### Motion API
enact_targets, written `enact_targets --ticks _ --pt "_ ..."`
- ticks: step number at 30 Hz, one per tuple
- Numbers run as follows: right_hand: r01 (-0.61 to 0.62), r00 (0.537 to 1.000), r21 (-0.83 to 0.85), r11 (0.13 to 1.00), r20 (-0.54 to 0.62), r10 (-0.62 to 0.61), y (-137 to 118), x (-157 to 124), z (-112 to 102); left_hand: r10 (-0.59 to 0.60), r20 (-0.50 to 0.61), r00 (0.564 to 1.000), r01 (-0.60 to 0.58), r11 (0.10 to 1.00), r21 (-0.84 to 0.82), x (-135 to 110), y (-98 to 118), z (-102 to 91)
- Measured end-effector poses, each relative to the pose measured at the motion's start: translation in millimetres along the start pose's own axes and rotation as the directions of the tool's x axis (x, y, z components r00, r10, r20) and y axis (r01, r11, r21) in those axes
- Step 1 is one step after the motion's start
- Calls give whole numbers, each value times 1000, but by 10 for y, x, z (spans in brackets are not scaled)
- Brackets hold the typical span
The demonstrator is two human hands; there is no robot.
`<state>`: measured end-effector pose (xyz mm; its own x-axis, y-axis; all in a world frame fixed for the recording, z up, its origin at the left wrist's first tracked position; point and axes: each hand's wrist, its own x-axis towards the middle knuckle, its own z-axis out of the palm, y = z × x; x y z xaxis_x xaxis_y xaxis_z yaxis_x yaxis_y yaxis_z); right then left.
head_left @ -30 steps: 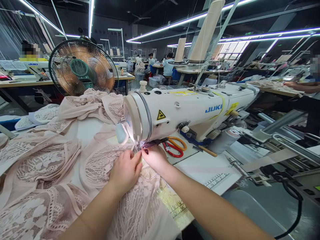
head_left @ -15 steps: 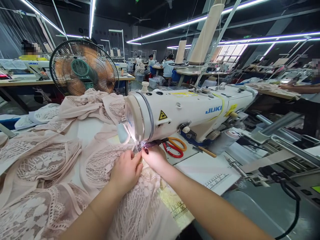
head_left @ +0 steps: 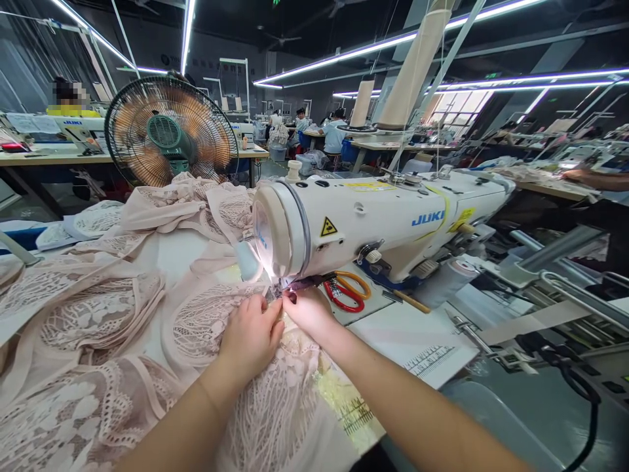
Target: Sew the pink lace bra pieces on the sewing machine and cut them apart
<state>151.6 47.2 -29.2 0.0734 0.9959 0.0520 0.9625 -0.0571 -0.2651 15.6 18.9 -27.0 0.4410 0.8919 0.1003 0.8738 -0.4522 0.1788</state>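
A pale pink lace bra [head_left: 199, 326] lies under the needle of a white sewing machine [head_left: 344, 213]. Just in front of the presser foot [head_left: 276, 288], my left hand [head_left: 251, 334] is closed on the bra's fabric, fingers bent and thumb toward the other hand. My right hand [head_left: 308, 313] pinches the fabric edge close beside the foot, fingertips nearly meeting those of the left. The exact edge between the fingertips is hidden. Lace from the same piece hangs down between my forearms, over a yellowish taped patch [head_left: 339, 400] with ruler marks.
More lace bras [head_left: 98, 308] are heaped left and behind the needle. Scissors with red and orange handles [head_left: 346, 292] lie under the machine arm, near a wooden-handled tool [head_left: 413, 300]. A large fan [head_left: 171, 131] stands behind. Thread cones [head_left: 417, 65] rise above. Co-workers sit farther off.
The camera view has shifted a little, so everything sits slightly farther right. Both hands keep their place at the presser foot, with hardly any visible movement of the fabric.
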Motion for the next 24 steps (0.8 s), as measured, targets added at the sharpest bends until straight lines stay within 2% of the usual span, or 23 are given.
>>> enact_targets --ticks 10,24 --pt "31 1000 -10 999 -7 -31 29 10 10 5 10 1000 -5 1000 3 4 5 0" --pt "-32 999 -2 999 -8 32 -6 -3 -10 2 7 1000 -2 1000 -5 7 -2 6"
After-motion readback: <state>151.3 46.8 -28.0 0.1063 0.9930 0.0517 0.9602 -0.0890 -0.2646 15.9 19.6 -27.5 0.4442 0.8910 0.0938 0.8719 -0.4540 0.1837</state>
